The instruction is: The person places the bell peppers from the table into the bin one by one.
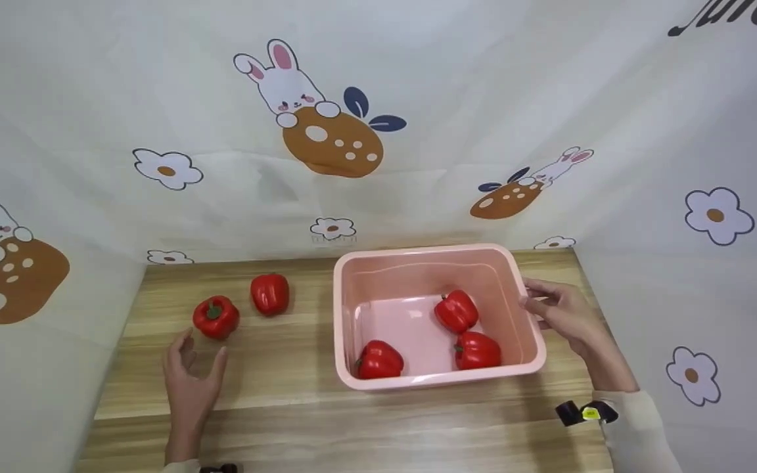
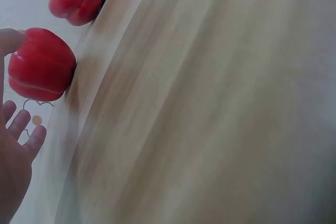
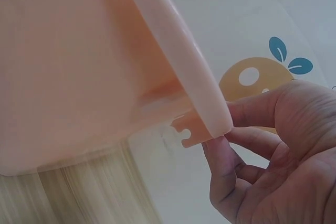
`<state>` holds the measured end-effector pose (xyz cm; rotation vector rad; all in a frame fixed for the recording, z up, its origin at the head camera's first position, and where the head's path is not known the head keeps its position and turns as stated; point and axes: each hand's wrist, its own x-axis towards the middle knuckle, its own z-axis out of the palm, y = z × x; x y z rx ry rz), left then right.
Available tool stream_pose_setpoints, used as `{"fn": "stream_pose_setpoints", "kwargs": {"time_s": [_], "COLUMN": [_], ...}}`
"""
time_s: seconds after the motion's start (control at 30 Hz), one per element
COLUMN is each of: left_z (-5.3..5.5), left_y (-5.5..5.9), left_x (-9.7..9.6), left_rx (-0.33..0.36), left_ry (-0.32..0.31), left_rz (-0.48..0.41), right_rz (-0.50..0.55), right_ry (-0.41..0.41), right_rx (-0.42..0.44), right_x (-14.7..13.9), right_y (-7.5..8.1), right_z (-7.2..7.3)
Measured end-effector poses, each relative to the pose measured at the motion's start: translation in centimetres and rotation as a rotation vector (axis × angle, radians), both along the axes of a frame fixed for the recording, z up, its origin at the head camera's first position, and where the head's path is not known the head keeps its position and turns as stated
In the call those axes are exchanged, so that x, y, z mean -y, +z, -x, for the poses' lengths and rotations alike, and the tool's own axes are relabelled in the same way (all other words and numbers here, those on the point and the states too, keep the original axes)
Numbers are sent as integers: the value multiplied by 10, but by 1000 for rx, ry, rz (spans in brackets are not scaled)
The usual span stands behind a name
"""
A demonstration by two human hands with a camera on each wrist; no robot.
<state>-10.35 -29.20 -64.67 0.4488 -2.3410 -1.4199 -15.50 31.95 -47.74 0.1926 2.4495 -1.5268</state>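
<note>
My left hand [image 1: 193, 387] is just in front of a red bell pepper [image 1: 216, 318], thumb and fingers spread apart and nothing held. A second red bell pepper [image 1: 270, 294] lies behind it to the right; the left wrist view shows the nearer bell pepper [image 2: 42, 65] close to the fingertips. With my right hand [image 1: 569, 316] I pinch the right rim of a pink plastic basin [image 1: 418, 381]. In the right wrist view, thumb and fingers hold the basin's rim [image 3: 191, 72] near a corner. Inside the basin are three red bell peppers [image 1: 456, 311].
The basin stands on a wood-grain table [image 1: 299, 427]. A pale cloth [image 1: 418, 98] printed with rabbits and flowers rises behind the table and along both sides. A black strap device [image 1: 585, 413] sits at my right wrist.
</note>
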Motion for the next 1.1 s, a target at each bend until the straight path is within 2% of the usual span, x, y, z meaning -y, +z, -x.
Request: {"fn": "stream_pose_setpoints", "kwargs": {"time_s": [0.13, 0.3, 0.6, 0.93, 1.1], "left_z": [9, 19, 39, 46, 52], "left_y": [-3, -3, -5, -4, -4], "left_x": [5, 8, 9, 13, 10], "left_rx": [-22, 3, 10, 33, 66], "left_ry": [4, 25, 2, -11, -37], "left_rz": [-4, 6, -15, -46, -69], "right_rz": [-1, 3, 11, 24, 38], "right_ry": [-5, -2, -6, -2, -15], "right_rx": [-3, 3, 13, 5, 1], "right_x": [2, 3, 0, 2, 0], "right_y": [-1, -2, -1, -3, -3], "right_z": [1, 2, 1, 2, 1]}}
